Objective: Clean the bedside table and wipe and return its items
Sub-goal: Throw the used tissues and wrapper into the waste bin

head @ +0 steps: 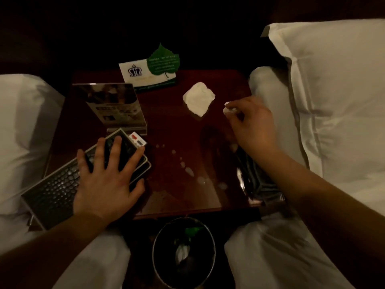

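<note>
The dark red bedside table (pixel 173 126) stands between two beds, with pale wet spots (pixel 188 171) across its front middle. My left hand (pixel 106 178) lies flat, fingers spread, on a stack of dark textured boxes (pixel 52 192) at the table's left front corner. My right hand (pixel 252 124) hovers at the right side, its fingertips pinched on a small white tissue scrap (pixel 228 108). A crumpled white tissue (pixel 199 99) lies left of that hand. A dark striped item (pixel 256 180) sits under my right wrist.
An acrylic leaflet stand (pixel 116 107) and a white card with a green leaf tag (pixel 152 69) stand at the back left. A small card box (pixel 137 139) peeks beside the boxes. A round bin (pixel 183 253) holding rubbish sits on the floor in front. White pillows (pixel 337 90) flank the table.
</note>
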A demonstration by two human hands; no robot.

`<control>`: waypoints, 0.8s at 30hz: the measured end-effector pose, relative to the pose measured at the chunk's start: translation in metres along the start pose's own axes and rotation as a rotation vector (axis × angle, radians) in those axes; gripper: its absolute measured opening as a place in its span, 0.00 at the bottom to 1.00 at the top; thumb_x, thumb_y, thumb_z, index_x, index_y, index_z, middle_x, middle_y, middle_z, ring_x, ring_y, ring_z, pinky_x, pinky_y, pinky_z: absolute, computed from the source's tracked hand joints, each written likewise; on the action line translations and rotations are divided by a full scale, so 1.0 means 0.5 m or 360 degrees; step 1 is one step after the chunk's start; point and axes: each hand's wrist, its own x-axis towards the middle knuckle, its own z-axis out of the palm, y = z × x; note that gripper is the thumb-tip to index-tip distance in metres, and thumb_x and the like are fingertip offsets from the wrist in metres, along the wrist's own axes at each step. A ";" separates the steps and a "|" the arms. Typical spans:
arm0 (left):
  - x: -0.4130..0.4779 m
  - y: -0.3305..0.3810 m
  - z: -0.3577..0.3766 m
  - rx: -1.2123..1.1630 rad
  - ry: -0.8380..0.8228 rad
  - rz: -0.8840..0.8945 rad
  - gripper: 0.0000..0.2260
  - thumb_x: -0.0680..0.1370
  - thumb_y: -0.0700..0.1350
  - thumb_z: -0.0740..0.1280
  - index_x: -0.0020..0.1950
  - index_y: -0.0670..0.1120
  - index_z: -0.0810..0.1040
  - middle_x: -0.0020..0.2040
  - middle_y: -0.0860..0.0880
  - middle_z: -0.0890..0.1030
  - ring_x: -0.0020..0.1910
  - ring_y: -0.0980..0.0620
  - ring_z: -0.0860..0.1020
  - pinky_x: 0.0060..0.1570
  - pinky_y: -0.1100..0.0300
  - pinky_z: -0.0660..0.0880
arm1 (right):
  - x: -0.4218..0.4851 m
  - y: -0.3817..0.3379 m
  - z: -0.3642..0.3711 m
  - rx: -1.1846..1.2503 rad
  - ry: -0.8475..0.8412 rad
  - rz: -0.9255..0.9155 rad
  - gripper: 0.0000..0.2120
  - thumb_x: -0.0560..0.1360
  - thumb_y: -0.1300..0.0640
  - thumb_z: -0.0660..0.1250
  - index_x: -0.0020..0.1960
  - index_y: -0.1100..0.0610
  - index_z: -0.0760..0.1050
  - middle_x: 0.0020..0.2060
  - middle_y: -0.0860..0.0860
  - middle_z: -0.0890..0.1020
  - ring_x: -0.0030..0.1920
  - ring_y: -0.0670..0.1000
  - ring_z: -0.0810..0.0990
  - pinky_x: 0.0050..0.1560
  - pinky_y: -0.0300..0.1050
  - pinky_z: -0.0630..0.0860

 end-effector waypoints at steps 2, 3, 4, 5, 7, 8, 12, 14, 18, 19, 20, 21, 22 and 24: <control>0.002 0.002 -0.003 -0.0001 -0.0012 0.0004 0.35 0.75 0.67 0.53 0.81 0.60 0.49 0.80 0.40 0.57 0.79 0.34 0.51 0.71 0.27 0.51 | -0.054 -0.036 -0.023 0.0118 0.0030 -0.0088 0.09 0.78 0.56 0.69 0.55 0.58 0.83 0.51 0.53 0.81 0.46 0.44 0.77 0.46 0.24 0.68; 0.002 0.003 -0.005 -0.0008 -0.0016 0.0003 0.35 0.75 0.67 0.53 0.81 0.60 0.48 0.80 0.40 0.57 0.79 0.34 0.51 0.71 0.27 0.51 | -0.082 -0.051 -0.032 0.0192 0.0025 -0.0116 0.08 0.78 0.57 0.69 0.54 0.59 0.83 0.50 0.54 0.81 0.46 0.45 0.79 0.47 0.27 0.71; 0.001 0.003 -0.004 -0.0011 -0.0011 0.0003 0.35 0.75 0.67 0.53 0.81 0.60 0.49 0.80 0.40 0.57 0.79 0.34 0.52 0.71 0.26 0.51 | -0.111 -0.065 -0.038 0.0261 0.0007 -0.0133 0.07 0.77 0.58 0.70 0.52 0.59 0.83 0.50 0.54 0.82 0.47 0.47 0.80 0.48 0.33 0.75; 0.000 0.003 -0.002 -0.0012 0.0000 0.0004 0.35 0.75 0.67 0.53 0.81 0.60 0.49 0.80 0.40 0.57 0.79 0.34 0.52 0.70 0.26 0.51 | -0.140 -0.078 -0.043 0.0309 -0.0026 -0.0150 0.06 0.77 0.59 0.70 0.51 0.60 0.83 0.50 0.54 0.82 0.49 0.49 0.81 0.49 0.40 0.77; -0.001 0.003 -0.001 -0.0013 0.0016 0.0007 0.35 0.75 0.67 0.53 0.81 0.60 0.50 0.80 0.40 0.57 0.79 0.34 0.52 0.70 0.26 0.51 | -0.198 -0.102 -0.050 0.0352 -0.0116 -0.0195 0.06 0.77 0.59 0.70 0.51 0.59 0.83 0.51 0.53 0.81 0.51 0.50 0.81 0.50 0.45 0.78; -0.001 0.003 -0.001 -0.0017 0.0021 0.0006 0.35 0.75 0.67 0.52 0.81 0.60 0.50 0.80 0.40 0.57 0.79 0.33 0.52 0.71 0.26 0.51 | -0.226 -0.112 -0.052 0.0372 -0.0152 -0.0225 0.06 0.77 0.58 0.70 0.52 0.58 0.83 0.51 0.52 0.81 0.53 0.49 0.80 0.51 0.44 0.78; 0.001 0.002 0.000 -0.0034 0.0028 0.0007 0.35 0.75 0.67 0.52 0.80 0.60 0.49 0.80 0.40 0.57 0.78 0.33 0.52 0.71 0.26 0.50 | -0.360 -0.142 -0.038 0.0522 -0.0264 -0.0312 0.07 0.78 0.57 0.69 0.56 0.53 0.81 0.56 0.48 0.79 0.57 0.47 0.78 0.54 0.41 0.76; 0.002 0.002 0.002 -0.0037 0.0041 0.0003 0.35 0.75 0.67 0.52 0.80 0.60 0.49 0.80 0.40 0.57 0.78 0.33 0.52 0.70 0.26 0.51 | -0.430 -0.140 -0.014 0.0652 -0.0341 -0.0280 0.08 0.78 0.58 0.69 0.56 0.51 0.80 0.57 0.45 0.78 0.59 0.45 0.77 0.56 0.38 0.75; 0.002 0.003 0.003 -0.0038 0.0056 0.0006 0.35 0.75 0.67 0.52 0.80 0.60 0.49 0.80 0.39 0.57 0.78 0.33 0.53 0.70 0.26 0.51 | -0.533 -0.104 0.068 0.0621 -0.0546 -0.0063 0.08 0.75 0.59 0.70 0.52 0.51 0.81 0.53 0.44 0.80 0.55 0.43 0.79 0.56 0.37 0.76; 0.002 0.002 0.004 -0.0037 0.0059 0.0007 0.35 0.75 0.67 0.52 0.80 0.60 0.49 0.80 0.39 0.57 0.78 0.33 0.53 0.70 0.26 0.51 | -0.551 -0.092 0.092 0.0576 -0.0620 0.0025 0.07 0.74 0.59 0.70 0.51 0.51 0.82 0.52 0.45 0.81 0.55 0.44 0.80 0.56 0.38 0.77; 0.002 0.001 0.004 -0.0039 0.0062 0.0006 0.35 0.75 0.67 0.52 0.80 0.60 0.50 0.80 0.39 0.57 0.78 0.33 0.53 0.70 0.26 0.51 | -0.566 -0.081 0.117 0.0511 -0.0712 0.0104 0.07 0.74 0.59 0.70 0.50 0.51 0.83 0.52 0.46 0.81 0.54 0.46 0.81 0.56 0.39 0.77; 0.002 0.001 0.005 -0.0042 0.0065 0.0006 0.35 0.75 0.67 0.52 0.80 0.60 0.50 0.80 0.39 0.57 0.78 0.33 0.53 0.70 0.26 0.51 | -0.579 -0.072 0.140 0.0436 -0.0828 0.0170 0.07 0.75 0.58 0.69 0.51 0.52 0.83 0.53 0.47 0.81 0.54 0.48 0.81 0.57 0.39 0.77; 0.002 0.001 0.005 -0.0044 0.0068 0.0007 0.35 0.75 0.67 0.52 0.80 0.60 0.50 0.80 0.39 0.57 0.78 0.33 0.53 0.70 0.26 0.51 | -0.592 -0.062 0.163 0.0369 -0.0957 0.0220 0.08 0.76 0.57 0.67 0.52 0.53 0.83 0.55 0.49 0.81 0.56 0.50 0.81 0.59 0.40 0.76; 0.001 0.001 0.005 -0.0055 0.0077 0.0011 0.35 0.75 0.67 0.52 0.80 0.60 0.50 0.80 0.39 0.57 0.78 0.33 0.53 0.70 0.26 0.50 | -0.611 -0.048 0.203 0.0250 -0.1172 0.0260 0.12 0.78 0.57 0.63 0.57 0.54 0.82 0.61 0.50 0.77 0.59 0.52 0.79 0.61 0.39 0.73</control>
